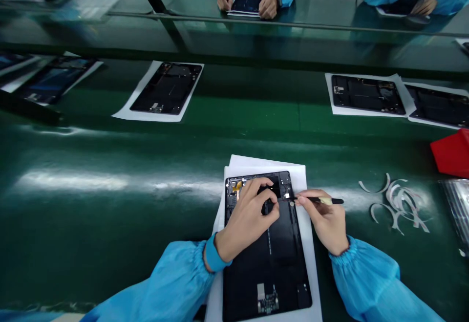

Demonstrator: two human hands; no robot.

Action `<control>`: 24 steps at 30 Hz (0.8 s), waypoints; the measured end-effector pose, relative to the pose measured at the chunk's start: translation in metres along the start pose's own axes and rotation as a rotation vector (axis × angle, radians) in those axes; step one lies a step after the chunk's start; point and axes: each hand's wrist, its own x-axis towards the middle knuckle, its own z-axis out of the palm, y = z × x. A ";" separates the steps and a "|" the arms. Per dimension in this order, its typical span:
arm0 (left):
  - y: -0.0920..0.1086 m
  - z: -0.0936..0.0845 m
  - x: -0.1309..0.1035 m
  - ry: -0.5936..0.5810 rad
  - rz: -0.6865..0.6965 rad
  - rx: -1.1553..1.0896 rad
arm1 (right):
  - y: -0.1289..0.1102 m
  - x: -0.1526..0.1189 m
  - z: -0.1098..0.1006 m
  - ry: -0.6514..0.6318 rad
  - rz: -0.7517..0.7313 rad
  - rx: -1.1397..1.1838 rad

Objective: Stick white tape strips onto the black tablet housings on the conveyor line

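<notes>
Our right hand (329,222) grips a slim black tool (315,199) at a black rectangular tablet (282,258) by the near edge of the green surface (110,229); our left hand (249,220) curls above, its hold unclear.

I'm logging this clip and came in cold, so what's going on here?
A person works on a tablet-like device, its components exposed, lying on white sheets. The right hand holds a slim black tool, pointed at the device's upper right edge. The left hand is over its upper part; whether it grips anything is unclear. Curled white strips lie to the right, and co-workers handle similar devices across the table.
</notes>
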 end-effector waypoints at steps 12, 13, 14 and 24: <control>0.001 -0.001 0.001 -0.007 0.006 0.003 | 0.002 0.002 -0.001 -0.096 0.026 -0.126; 0.001 -0.001 0.001 -0.007 0.010 0.008 | 0.002 0.002 -0.001 -0.098 0.024 -0.127; 0.001 -0.001 0.001 -0.006 0.013 0.014 | 0.002 0.002 -0.001 -0.101 0.017 -0.128; 0.003 0.000 0.000 0.011 0.039 0.034 | 0.006 0.000 -0.004 -0.083 -0.022 -0.090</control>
